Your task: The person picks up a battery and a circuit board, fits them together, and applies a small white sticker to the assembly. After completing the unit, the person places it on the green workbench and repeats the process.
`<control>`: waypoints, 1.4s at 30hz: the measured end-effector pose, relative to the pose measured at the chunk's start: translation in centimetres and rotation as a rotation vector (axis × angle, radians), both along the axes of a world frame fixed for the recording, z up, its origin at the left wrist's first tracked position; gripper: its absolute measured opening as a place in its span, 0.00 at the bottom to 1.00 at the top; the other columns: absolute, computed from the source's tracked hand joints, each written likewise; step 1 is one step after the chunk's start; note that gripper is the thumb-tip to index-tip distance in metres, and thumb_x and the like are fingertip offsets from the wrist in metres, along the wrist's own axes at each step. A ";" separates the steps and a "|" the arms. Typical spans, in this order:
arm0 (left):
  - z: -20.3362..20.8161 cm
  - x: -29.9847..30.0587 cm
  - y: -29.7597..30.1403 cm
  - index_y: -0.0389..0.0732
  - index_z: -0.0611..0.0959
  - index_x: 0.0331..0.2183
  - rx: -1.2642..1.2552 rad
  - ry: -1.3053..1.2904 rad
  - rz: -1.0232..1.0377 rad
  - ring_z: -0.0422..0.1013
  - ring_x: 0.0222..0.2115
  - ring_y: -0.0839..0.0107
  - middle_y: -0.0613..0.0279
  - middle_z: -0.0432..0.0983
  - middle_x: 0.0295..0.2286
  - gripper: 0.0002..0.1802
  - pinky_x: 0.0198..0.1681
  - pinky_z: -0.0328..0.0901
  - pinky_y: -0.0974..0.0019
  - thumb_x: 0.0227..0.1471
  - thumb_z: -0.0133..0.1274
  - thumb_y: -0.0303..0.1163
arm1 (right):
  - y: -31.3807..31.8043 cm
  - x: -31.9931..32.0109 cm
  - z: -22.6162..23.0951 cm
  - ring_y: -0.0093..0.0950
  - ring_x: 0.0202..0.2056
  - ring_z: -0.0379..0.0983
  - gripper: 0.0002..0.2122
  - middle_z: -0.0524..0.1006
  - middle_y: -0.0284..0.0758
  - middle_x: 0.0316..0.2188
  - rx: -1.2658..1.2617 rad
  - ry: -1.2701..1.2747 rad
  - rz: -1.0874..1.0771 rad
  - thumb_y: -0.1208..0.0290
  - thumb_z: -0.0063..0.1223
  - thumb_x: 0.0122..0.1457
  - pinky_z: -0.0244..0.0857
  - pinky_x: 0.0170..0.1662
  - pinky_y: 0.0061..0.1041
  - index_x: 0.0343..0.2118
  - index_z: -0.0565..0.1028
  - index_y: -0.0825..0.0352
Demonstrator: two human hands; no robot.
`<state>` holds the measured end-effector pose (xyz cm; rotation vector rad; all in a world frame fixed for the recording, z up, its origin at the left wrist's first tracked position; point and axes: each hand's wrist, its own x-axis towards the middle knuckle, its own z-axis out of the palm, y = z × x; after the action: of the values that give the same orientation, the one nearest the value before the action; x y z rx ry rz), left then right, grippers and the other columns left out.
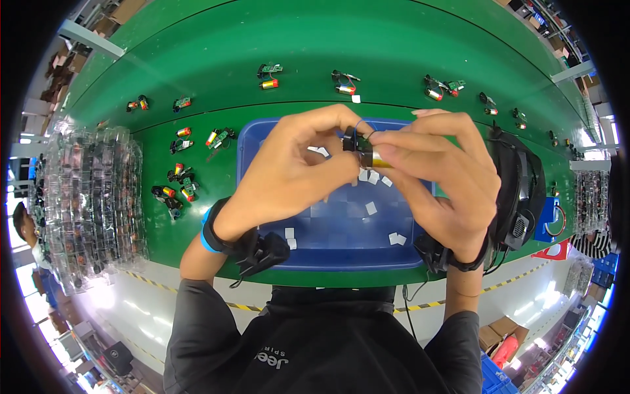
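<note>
The device is black and yellow, tray blue, table green, floor tape striped.

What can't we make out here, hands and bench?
Cylinder's right end: head view, covered by the right hand's fingers.
Black part's underside: head view, turned away from the camera, between the left hand's fingers.
Blue tray's far corners: head view, partly behind both hands.
Clear plastic trays' contents: head view, glare.
Far-right small part's details: head view, too small.
</note>
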<state>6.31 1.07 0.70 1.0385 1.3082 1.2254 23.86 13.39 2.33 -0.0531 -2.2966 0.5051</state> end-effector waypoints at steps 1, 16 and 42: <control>0.0 0.2 0.0 0.34 0.78 0.48 0.018 -0.020 0.024 0.77 0.30 0.76 0.60 0.80 0.31 0.19 0.26 0.71 0.73 0.53 0.52 0.23 | -0.1 0.0 -0.1 0.33 0.35 0.76 0.14 0.84 0.35 0.34 0.050 0.012 -0.025 0.81 0.70 0.39 0.72 0.45 0.36 0.32 0.81 0.67; 1.6 1.2 -0.7 0.31 0.76 0.48 0.034 0.143 0.045 0.77 0.28 0.76 0.55 0.80 0.35 0.18 0.22 0.69 0.75 0.56 0.59 0.27 | -0.6 -0.8 -0.1 0.34 0.34 0.75 0.12 0.81 0.37 0.32 0.106 0.184 -0.034 0.83 0.70 0.38 0.73 0.39 0.32 0.29 0.81 0.67; -1.1 1.4 0.2 0.33 0.81 0.45 0.639 0.549 0.319 0.77 0.25 0.73 0.54 0.82 0.35 0.19 0.23 0.70 0.75 0.48 0.61 0.18 | -2.3 -0.2 0.0 0.17 0.19 0.71 0.11 0.80 0.36 0.28 -0.870 -0.066 0.076 0.70 0.50 0.67 0.62 0.21 0.15 0.40 0.78 0.74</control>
<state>7.75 1.23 -0.38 1.7612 1.5746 1.7415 23.70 11.05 2.28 -0.4082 -1.9757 1.5179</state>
